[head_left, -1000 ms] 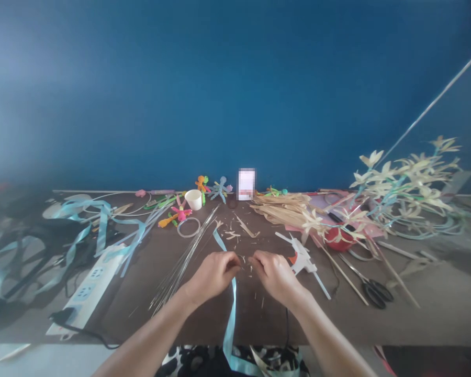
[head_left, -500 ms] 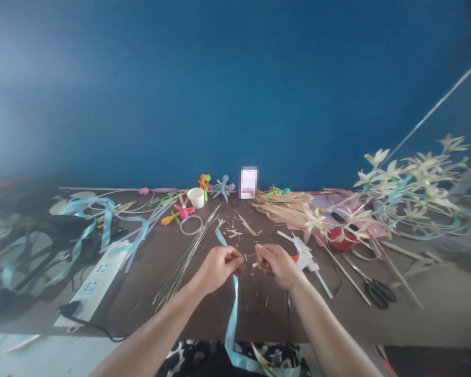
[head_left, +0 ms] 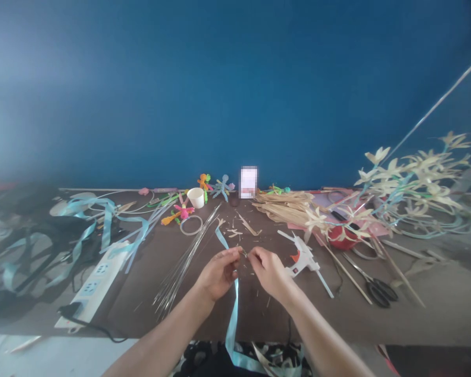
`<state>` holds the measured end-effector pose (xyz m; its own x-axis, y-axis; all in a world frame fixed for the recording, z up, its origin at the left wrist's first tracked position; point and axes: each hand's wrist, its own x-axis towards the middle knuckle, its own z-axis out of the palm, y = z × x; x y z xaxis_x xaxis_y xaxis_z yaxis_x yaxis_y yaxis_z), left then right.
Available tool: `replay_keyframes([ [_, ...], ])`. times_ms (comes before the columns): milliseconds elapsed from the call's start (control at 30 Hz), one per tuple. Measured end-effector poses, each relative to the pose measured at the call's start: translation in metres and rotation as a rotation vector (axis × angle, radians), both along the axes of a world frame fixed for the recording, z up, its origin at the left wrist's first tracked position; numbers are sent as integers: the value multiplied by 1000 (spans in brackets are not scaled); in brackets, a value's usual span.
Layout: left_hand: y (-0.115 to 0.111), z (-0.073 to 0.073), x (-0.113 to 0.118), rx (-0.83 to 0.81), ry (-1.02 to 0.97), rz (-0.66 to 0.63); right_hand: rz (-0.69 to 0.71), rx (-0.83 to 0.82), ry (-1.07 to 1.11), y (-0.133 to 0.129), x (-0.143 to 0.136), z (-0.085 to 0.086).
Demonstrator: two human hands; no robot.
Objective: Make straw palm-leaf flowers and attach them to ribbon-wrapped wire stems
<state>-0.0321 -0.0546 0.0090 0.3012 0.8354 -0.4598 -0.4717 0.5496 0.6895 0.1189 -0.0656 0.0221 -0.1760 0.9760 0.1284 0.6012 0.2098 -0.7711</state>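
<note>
Over the middle of the table, my left hand (head_left: 222, 269) is closed in a pinch, thumb against the fingers. My right hand (head_left: 269, 269) pinches too, its fingertips almost meeting those of the left. A thin pale strip (head_left: 244, 254) shows between the two sets of fingertips; most of it is hidden. A light blue ribbon (head_left: 232, 322) runs under my left hand and over the table's front edge to my lap. Right of my hands lies a white glue gun (head_left: 305, 255) with an orange trigger. Left of them is a bundle of thin metal wires (head_left: 186, 256).
A white power strip (head_left: 92, 285) and more blue ribbon lie left. Behind stand a white cup (head_left: 195, 197) and small colourful figures (head_left: 184, 208). Dried husks (head_left: 284, 205), black-handled scissors (head_left: 377, 290) and pale flowers on blue stems (head_left: 412, 178) are right. Scraps litter the middle.
My right hand has moved left and slightly down, closing the gap to my left hand and uncovering the glue gun's trigger. The left hand's fingers have turned a little. Both still pinch.
</note>
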Motion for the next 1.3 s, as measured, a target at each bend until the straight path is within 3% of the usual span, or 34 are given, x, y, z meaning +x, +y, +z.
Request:
replay_keyframes([
  [133, -1, -2, 5, 179, 230, 16, 40, 137, -284, -9, -6, 2],
  [233, -2, 1, 6, 432, 495, -13, 84, 179, -419, -14, -7, 6],
  [333, -3, 7, 4, 728, 770, -77, 72, 199, -476, -15, -4, 12],
  [433, -3, 12, 0, 879, 929, -145, 63, 216, -430, -12, 0, 16],
  [633, 0, 14, -3, 878, 987, -195, 48, 205, -118, -9, 2, 16],
  [767, -1, 12, -1, 788, 946, -239, 46, 53, 112, -6, 0, 11],
  [900, -3, 7, 1, 724, 983, -202, 10, -49, 221, -5, -3, 6],
  [1067, -4, 4, 0, 737, 986, -151, -22, -178, 376, -1, -5, -5],
  [1300, -10, 6, 0, 787, 914, -178, -31, -458, 664, 3, -3, -15],
])
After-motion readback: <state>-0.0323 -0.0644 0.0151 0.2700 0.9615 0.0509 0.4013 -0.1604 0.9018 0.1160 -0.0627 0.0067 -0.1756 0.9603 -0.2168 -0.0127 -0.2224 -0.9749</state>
